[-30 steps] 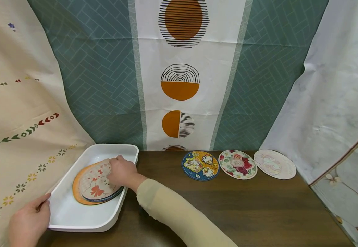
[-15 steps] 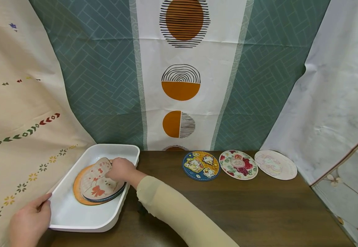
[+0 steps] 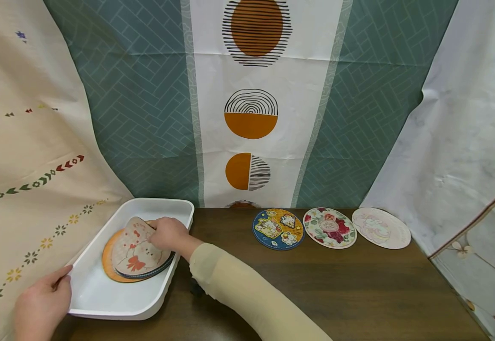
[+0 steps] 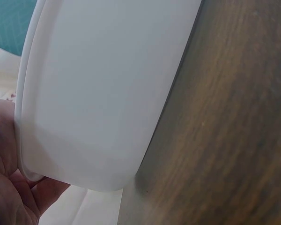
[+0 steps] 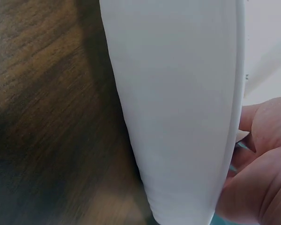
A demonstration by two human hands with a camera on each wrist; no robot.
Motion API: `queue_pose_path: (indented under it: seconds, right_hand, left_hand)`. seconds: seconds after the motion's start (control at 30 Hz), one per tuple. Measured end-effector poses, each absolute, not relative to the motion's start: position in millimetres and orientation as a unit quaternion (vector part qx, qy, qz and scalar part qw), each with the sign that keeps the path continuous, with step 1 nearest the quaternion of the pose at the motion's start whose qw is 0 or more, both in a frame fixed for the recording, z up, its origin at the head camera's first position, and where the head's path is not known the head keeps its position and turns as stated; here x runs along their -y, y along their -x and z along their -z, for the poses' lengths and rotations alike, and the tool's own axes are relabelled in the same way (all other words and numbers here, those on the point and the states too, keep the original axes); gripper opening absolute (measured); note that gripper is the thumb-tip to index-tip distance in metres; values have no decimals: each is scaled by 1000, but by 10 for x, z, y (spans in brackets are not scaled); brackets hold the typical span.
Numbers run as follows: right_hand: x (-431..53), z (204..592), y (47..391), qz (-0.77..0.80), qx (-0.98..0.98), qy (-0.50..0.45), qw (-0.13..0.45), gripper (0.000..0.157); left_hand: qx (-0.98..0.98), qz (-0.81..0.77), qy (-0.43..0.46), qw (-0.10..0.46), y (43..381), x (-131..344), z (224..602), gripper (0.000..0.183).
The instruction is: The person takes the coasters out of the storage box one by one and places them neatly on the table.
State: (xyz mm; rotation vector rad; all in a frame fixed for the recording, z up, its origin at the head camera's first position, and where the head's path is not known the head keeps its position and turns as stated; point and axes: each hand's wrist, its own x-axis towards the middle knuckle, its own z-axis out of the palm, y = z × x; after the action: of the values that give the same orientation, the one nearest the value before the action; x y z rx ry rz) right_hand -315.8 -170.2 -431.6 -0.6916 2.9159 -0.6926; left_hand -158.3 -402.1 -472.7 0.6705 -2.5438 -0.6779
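A white tray [image 3: 88, 289] stands on the table at the left. At its front left corner my left hand [image 3: 42, 302] grips the rim between thumb and fingers; the left wrist view shows this hand [image 4: 7, 173] at the rim too. Inside the tray lies a stack of round coasters: an orange one [image 3: 110, 267] at the bottom, a dark blue-edged one [image 3: 155, 272] over it, and a pale coaster with a red bow [image 3: 134, 253] on top. My right hand [image 3: 168, 234] reaches over the tray's right wall and pinches the pale coaster, whose far edge is bent up. Its fingertips are partly hidden.
On the brown table [image 3: 315, 293], three more round coasters lie in a row at the back: a blue-and-yellow one [image 3: 278, 229], a floral one [image 3: 329, 228] and a pale pink one [image 3: 381, 228]. Patterned cloths hang behind and at both sides.
The pale coaster's far edge has bent up and stands more raised beside my right hand. My left hand has stayed on the tray's rim.
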Motion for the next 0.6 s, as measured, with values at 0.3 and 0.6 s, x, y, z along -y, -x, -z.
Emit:
queue_pose_path:
  seconds: [0.3,0.6]
  right_hand:
    - [1655,4300,3153,214,-940,262,46,36]
    - [1549,4333,3192,265,-916,301,25,47]
  left_hand:
    - [913,242,-243,222,1580,3994,4700,33]
    - [913,248,-251,202,1575,3992,4707,34]
